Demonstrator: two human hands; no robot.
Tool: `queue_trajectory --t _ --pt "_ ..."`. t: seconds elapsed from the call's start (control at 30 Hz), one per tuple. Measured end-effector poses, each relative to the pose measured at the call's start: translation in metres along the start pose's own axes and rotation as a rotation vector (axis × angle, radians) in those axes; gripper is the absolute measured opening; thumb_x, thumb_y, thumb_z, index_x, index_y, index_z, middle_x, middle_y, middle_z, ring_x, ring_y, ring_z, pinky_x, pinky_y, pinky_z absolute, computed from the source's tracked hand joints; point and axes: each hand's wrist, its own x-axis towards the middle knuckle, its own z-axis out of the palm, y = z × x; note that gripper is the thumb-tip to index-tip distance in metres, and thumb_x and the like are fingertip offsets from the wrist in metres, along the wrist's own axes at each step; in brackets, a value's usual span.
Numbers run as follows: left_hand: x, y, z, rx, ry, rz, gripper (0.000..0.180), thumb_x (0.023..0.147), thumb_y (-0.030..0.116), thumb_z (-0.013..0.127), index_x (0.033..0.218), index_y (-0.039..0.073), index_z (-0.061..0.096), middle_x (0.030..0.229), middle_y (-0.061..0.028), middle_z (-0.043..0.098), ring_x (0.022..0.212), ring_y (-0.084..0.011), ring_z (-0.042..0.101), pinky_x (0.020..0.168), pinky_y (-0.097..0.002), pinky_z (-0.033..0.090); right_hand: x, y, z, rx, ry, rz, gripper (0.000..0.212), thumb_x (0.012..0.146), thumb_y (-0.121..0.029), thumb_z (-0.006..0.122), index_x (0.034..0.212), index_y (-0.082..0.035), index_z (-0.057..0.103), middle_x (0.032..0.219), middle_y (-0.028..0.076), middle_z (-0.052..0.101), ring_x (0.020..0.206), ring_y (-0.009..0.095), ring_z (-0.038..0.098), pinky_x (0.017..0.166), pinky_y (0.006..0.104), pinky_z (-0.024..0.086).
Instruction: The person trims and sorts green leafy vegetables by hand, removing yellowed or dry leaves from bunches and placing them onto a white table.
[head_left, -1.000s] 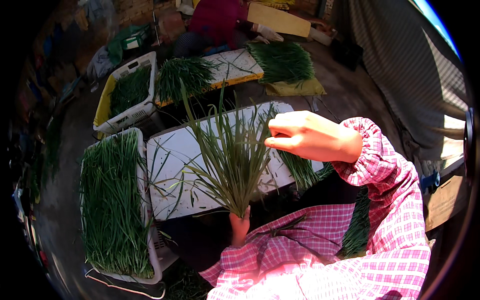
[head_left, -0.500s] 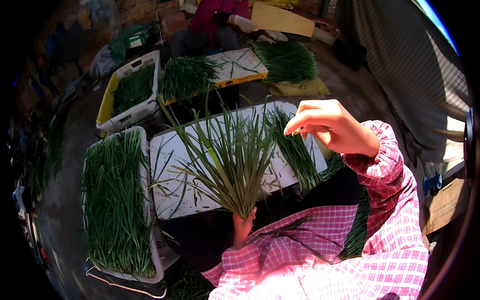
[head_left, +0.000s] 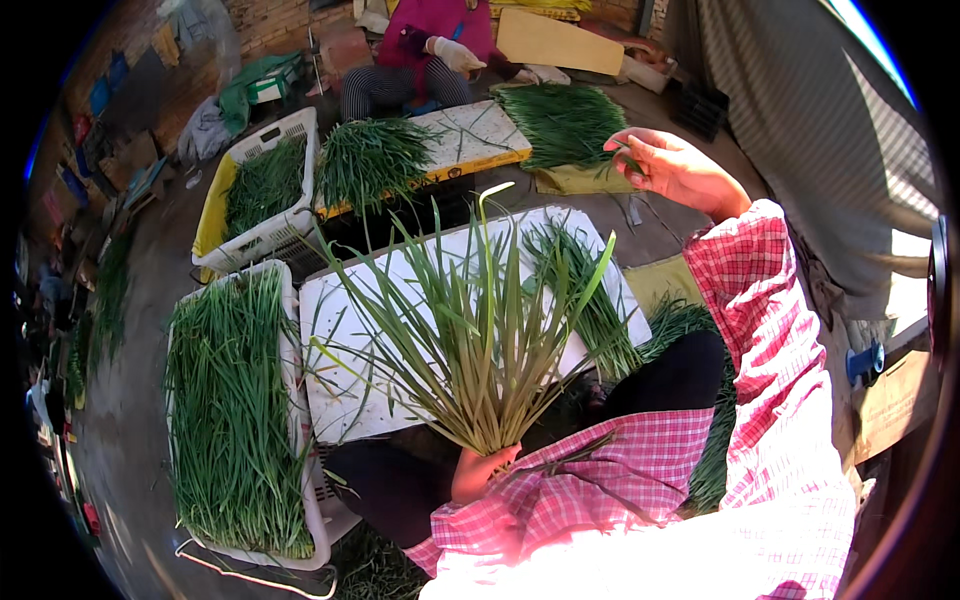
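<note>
My left hand (head_left: 484,472) is wrapped round the base of a loose bunch of garlic chives (head_left: 480,370). Its leaves fan upward over a white board (head_left: 350,405). My right hand (head_left: 675,172) is raised well to the right of the bunch, fingers bent and pinched around what looks like a small bit of green leaf (head_left: 630,162). A smaller heap of chives (head_left: 585,295) lies on the right part of the board. Scattered leaves lie on its left part.
At the left stands a white crate (head_left: 322,530) packed with chives; another crate (head_left: 305,125) with a yellow lining is behind it. Across from me a person (head_left: 430,60) in a white glove sits by a second board (head_left: 480,135) with chive piles. A grey striped sheet (head_left: 800,130) hangs at the right.
My right hand has moved up and away to the right from near the bunch. The bunch has spread wider, and my left hand still grips it. The person opposite has shifted a gloved hand.
</note>
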Motion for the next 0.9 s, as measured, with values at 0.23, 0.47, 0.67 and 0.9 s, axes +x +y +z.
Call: queue_trajectory --t 0.23,0.47,0.67,0.9 --pt "-0.008 0.004 -0.008 0.055 -0.177 -0.077 0.022 0.072 0.002 0.059 0.092 -0.002 0.052 0.082 -0.0075 0.056 0.070 -0.0130 0.052 0.061 -0.0231 0.041 0.042 0.033 0.011 -0.175 -0.174 0.282 0.039 0.088 -0.035 0.035 0.102 -0.001 0.048 0.078 0.000 0.048 0.062 0.006 0.035 0.056 0.0179 0.034" --pt "-0.010 -0.003 -0.020 0.008 -0.208 -0.189 0.034 0.068 -0.006 0.059 0.101 -0.003 0.049 0.090 -0.0116 0.056 0.080 -0.0164 0.054 0.071 -0.0263 0.043 0.035 0.021 0.035 -0.112 -0.416 0.321 0.043 0.089 -0.036 0.032 0.104 0.002 0.045 0.080 0.001 0.045 0.065 0.007 0.034 0.060 0.0193 0.031" --pt "-0.009 0.010 -0.012 0.073 -0.282 -0.184 0.031 0.072 0.001 0.060 0.102 -0.001 0.051 0.089 -0.0083 0.057 0.076 -0.0121 0.053 0.065 -0.0224 0.042 0.030 0.010 0.046 -0.547 -0.429 0.189 0.027 0.084 -0.027 0.047 0.088 -0.002 0.057 0.071 -0.003 0.048 0.064 0.005 0.041 0.058 0.0185 0.035" --pt "-0.008 0.011 -0.009 0.093 -0.326 -0.229 0.030 0.074 0.006 0.061 0.102 0.001 0.051 0.084 -0.0038 0.056 0.069 -0.0078 0.048 0.058 -0.0195 0.038 0.012 -0.009 0.041 -0.951 -0.522 0.174 0.017 0.079 -0.015 0.053 0.080 0.000 0.059 0.065 0.005 0.056 0.057 0.012 0.051 0.053 0.0257 0.041"
